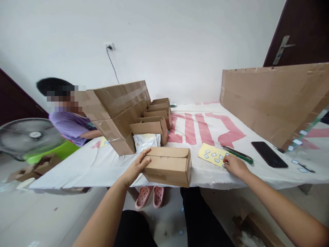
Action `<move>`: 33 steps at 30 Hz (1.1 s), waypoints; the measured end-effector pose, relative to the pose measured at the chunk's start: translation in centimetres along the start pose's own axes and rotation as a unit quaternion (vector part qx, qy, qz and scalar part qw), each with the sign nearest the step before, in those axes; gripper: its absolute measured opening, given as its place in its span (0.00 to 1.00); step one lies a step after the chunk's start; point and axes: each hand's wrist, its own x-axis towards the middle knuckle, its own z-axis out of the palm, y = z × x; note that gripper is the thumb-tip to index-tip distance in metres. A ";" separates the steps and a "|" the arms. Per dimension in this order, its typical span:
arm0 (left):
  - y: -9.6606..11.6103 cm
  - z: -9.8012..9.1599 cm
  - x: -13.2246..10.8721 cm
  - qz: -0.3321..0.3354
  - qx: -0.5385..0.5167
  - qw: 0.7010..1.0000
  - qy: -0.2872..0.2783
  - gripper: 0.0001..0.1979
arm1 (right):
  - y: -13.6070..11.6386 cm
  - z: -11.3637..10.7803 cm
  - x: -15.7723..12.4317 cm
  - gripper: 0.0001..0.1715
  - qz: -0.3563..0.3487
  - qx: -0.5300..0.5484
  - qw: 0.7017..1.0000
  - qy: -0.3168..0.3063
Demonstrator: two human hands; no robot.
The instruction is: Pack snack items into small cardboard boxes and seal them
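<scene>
My left hand [138, 164] rests on the left end of a closed cardboard box [168, 165] at the table's front edge, fingers curled over its top corner. At the right, my right hand [234, 164] reaches the near edge of a yellow sheet [212, 154] carrying several small white stickers, fingertips pinched at a sticker there. A green-handled cutter [239, 154] lies just beyond that hand.
A row of open cardboard boxes [154, 120] and a large taped carton [115, 109] stand behind. A white pouch [145, 141], a black phone [269, 154] and a tall cardboard sheet [275, 96] are on the white-covered table [77, 168]. Another person [69, 120] sits at left near a fan [25, 135].
</scene>
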 end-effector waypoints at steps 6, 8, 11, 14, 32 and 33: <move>-0.5 -0.1 0.2 0.033 0.028 0.999 0.003 0.34 | -0.8 0.4 -0.8 0.08 -0.057 -0.033 0.997 0.033; -0.4 0.0 0.2 0.038 0.032 0.999 0.003 0.34 | -2.3 0.4 -1.4 0.11 -0.106 0.010 0.989 0.098; 0.0 0.3 0.1 0.037 0.019 0.999 0.010 0.34 | -6.6 -0.7 -2.6 0.21 -0.239 0.111 0.946 0.189; 0.6 1.1 -0.3 0.035 0.001 0.999 0.019 0.35 | -12.2 -2.1 -3.5 0.33 -0.366 0.135 0.903 0.178; -7.8 6.4 -2.2 -0.027 -0.277 0.938 0.206 0.15 | -9.3 -0.6 1.7 0.45 -0.402 0.029 0.910 0.094; -7.5 6.6 -2.5 -0.014 -0.273 0.941 0.202 0.13 | -9.0 -0.6 1.7 0.46 -0.394 0.032 0.914 0.091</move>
